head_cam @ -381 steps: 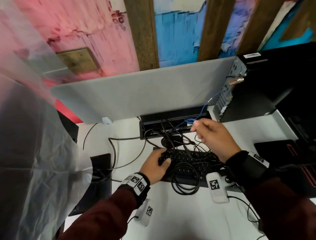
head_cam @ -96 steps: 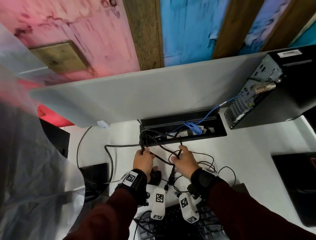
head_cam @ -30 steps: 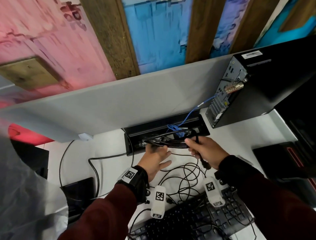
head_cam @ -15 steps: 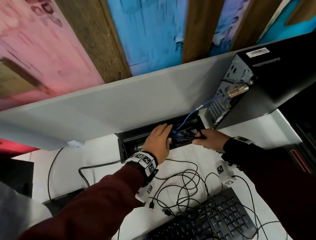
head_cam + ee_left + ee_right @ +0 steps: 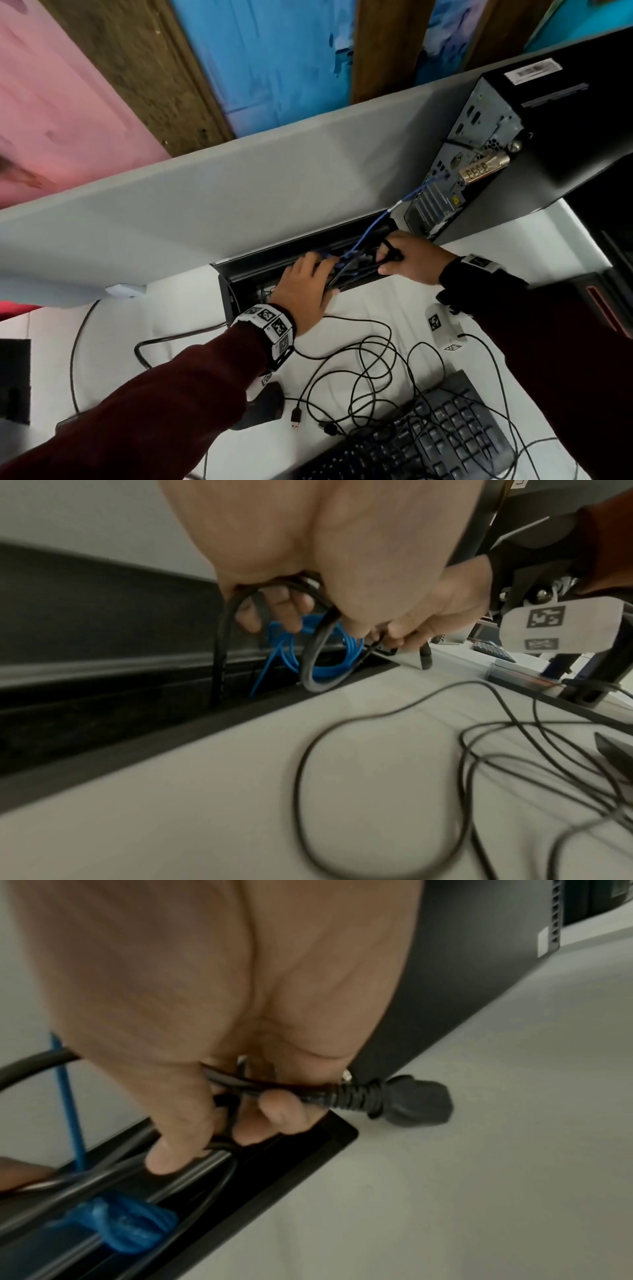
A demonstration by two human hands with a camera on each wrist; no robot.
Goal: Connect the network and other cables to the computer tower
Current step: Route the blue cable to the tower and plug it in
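The black computer tower stands at the back right, its rear panel facing left. A blue network cable runs from the black cable tray up to that panel. My left hand reaches into the tray, its fingers curled round loops of a thick black power cable, with the blue coil just behind. My right hand is at the tray's right end beside the tower. It grips the same cable just behind its moulded plug, which points at the tower's base.
A grey partition rises right behind the tray. Thin black cables lie tangled on the white desk, with a loose USB plug, a mouse and a keyboard nearer me. Dark objects sit at both desk edges.
Over the last second both hands carried the coiled black cable from the desk forward into the tray. The right hand has since shifted right, toward the tower's base.
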